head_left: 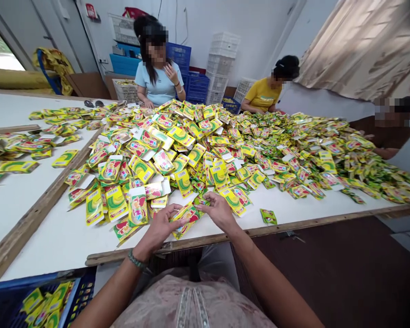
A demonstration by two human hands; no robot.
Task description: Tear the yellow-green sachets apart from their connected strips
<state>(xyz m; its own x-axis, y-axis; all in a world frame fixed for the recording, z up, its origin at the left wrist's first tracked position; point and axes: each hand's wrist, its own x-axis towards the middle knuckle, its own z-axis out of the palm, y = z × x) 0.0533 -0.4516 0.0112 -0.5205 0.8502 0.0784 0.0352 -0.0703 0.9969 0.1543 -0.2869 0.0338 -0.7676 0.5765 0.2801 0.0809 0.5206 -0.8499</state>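
Carton (193,216) is partly hidden, clamped in the left grip (161,228); right grip (220,212) unclear.

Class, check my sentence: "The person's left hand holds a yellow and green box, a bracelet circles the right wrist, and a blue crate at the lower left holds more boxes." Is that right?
Not quite: the head view shows the bracelet on the wrist of the left hand. That hand does hold a yellow and green box, and the blue crate holds more boxes.

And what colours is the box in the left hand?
The box is mostly yellow and green, with red; head view.
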